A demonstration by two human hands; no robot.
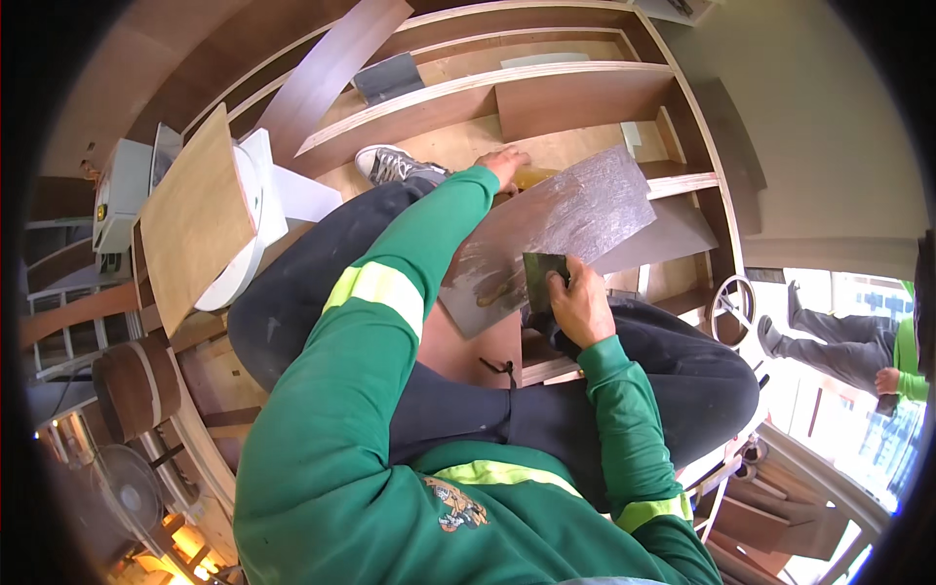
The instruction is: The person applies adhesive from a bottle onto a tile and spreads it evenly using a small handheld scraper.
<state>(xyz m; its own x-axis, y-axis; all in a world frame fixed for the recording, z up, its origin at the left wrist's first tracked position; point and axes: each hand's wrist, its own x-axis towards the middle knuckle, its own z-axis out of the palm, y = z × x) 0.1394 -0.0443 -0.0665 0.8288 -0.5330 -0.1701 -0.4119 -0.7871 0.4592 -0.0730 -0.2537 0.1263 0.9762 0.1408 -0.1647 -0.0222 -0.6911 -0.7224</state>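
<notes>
A brown rectangular panel (546, 224) lies tilted over my legs, its upper face coated with a wet, shiny, streaked film. My right hand (585, 304) is closed on a small dark flat spreader (542, 283), held at the panel's near right edge. A thicker yellowish-brown patch (495, 296) shows on the coating beside the spreader. Past the panel's far left edge, my left hand (503, 168) has its fingers curved at the end of a yellowish container (533, 176). That container is partly hidden by the panel.
I sit inside a large wooden frame (585, 73) with crosspieces. A pale plywood board (200, 224) leans at left by a white round-edged piece (258, 214). A long brown strip (327, 73) rests across the frame. Another person (858, 341) is at far right; a fan (127, 486) stands lower left.
</notes>
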